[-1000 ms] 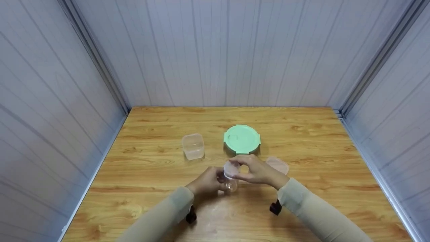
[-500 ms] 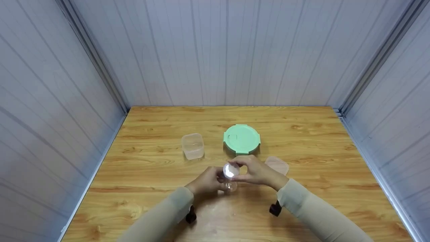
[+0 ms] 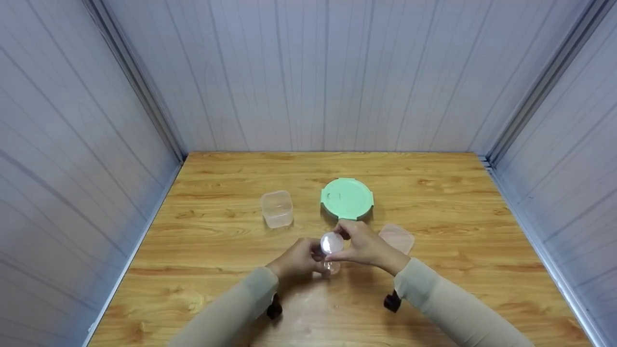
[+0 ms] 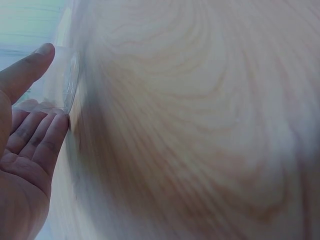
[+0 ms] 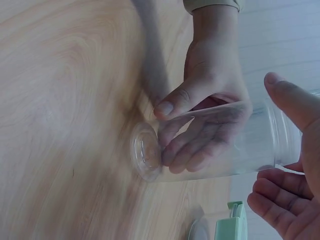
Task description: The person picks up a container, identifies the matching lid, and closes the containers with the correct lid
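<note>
A clear, see-through jar stands upright on the wooden table, its round base near the tabletop. My left hand grips the jar's body from the left, thumb on one side and fingers round the other, as the right wrist view shows. At the top, my right hand holds the round clear lid between thumb and fingers. In the right wrist view, the right thumb lies on one side of the lid and the curled fingers on the other. The left wrist view shows only part of the jar.
Behind the hands sits a round container with a mint-green lid. A clear square tub stands at the back left. A flat translucent square lid lies right of the right hand, partly behind it. Pale panel walls enclose the table.
My right hand has turned slightly about the lid, its thumb sliding left along the front and its fingers shifting right at the back. The left hand and jar have stayed in place.
</note>
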`<state>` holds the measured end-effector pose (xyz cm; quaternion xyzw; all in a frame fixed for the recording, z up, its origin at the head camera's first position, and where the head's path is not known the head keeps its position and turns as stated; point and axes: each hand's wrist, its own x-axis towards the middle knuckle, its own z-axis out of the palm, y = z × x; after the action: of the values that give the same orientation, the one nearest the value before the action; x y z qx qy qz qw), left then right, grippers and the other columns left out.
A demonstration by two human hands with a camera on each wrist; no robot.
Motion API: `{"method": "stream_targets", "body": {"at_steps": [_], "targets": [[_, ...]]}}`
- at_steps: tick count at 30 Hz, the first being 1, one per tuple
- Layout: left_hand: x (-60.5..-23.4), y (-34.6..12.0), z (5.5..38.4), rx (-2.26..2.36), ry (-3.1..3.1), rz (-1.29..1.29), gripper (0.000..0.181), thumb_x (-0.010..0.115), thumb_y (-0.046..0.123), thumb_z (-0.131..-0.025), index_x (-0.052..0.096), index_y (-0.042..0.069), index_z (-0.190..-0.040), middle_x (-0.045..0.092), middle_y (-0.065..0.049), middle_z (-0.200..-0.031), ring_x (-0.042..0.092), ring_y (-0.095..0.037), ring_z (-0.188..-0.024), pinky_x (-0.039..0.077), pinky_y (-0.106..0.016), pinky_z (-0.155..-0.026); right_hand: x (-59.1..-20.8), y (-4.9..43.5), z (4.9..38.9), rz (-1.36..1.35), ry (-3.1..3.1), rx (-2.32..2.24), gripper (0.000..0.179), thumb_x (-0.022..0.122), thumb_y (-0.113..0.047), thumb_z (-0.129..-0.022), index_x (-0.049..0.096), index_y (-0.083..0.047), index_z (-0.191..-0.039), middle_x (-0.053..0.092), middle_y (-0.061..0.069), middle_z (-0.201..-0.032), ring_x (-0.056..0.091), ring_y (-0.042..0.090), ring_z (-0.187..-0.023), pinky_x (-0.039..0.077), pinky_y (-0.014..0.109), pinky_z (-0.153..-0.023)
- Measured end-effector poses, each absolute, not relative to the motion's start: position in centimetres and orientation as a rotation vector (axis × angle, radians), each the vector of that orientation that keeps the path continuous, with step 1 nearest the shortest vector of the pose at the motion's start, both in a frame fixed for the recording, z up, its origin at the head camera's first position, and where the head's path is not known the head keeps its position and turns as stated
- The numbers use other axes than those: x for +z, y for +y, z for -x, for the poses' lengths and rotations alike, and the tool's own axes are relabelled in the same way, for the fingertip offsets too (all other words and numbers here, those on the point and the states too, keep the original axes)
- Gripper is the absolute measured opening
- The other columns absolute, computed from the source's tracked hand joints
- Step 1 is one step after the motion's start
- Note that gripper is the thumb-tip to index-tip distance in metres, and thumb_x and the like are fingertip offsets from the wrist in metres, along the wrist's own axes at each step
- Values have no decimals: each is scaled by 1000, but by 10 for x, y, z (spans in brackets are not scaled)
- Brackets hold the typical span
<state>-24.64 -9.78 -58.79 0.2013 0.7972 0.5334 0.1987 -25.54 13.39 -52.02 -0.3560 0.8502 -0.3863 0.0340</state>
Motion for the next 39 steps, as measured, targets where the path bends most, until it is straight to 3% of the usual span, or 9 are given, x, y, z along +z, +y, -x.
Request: {"method": "stream_targets", "body": {"at_steps": [6, 10, 15, 21, 32, 36, 39], "targets": [[-587, -98, 246, 1494, 2225, -556, 40, 87, -6, -81, 78, 9, -117, 80, -2, -107, 77, -20, -100, 64, -28, -90, -516, 139, 257, 1150, 2589, -1139, 70, 98, -36, -81, 67, -1, -132, 74, 11, -123, 72, 27, -113, 62, 48, -101], [-587, -98, 246, 1484, 2247, -600, 39, 88, -5, -83, 78, 9, -118, 80, -7, -109, 76, -22, -100, 63, -25, -88, -512, 144, 260, 1308, 2514, -1171, 65, 92, -22, -87, 65, 2, -140, 73, 17, -134, 71, 34, -119, 60, 50, -105], [-588, -99, 247, 1468, 2281, -651, 38, 90, 0, -83, 77, 8, -118, 80, -10, -110, 73, -16, -97, 59, -23, -87, -511, 146, 267, 1435, 2424, -1194, 53, 84, -8, -88, 69, 4, -138, 74, 20, -134, 71, 35, -118, 62, 51, -101], [-587, -100, 247, 1435, 2306, -654, 39, 89, 1, -84, 77, 8, -120, 80, -8, -111, 72, -14, -97, 60, -24, -88, -509, 146, 271, 1421, 2370, -1124, 52, 81, -10, -91, 70, 2, -140, 71, 22, -136, 69, 36, -123, 60, 52, -102], [-586, -99, 246, 1473, 2269, -609, 39, 88, -3, -82, 78, 8, -118, 80, -7, -110, 74, -14, -95, 62, -25, -87, -498, 141, 268, 1173, 2361, -1123, 53, 88, -9, -89, 71, 3, -137, 75, 15, -124, 70, 30, -117, 58, 52, -108], [-587, -98, 246, 1500, 2228, -589, 41, 87, -6, -82, 77, 8, -119, 80, -9, -111, 75, -17, -95, 63, -25, -87, -500, 138, 265, 1077, 2375, -1201, 52, 92, -9, -84, 74, 4, -131, 76, 15, -117, 71, 26, -111, 59, 51, -106], [-587, -98, 246, 1497, 2234, -596, 39, 87, -6, -82, 77, 8, -118, 80, -10, -109, 74, -16, -94, 62, -24, -85, -502, 137, 263, 1034, 2411, -1249, 48, 94, -9, -81, 76, 4, -123, 77, 14, -112, 69, 20, -104, 61, 45, -100]]}}
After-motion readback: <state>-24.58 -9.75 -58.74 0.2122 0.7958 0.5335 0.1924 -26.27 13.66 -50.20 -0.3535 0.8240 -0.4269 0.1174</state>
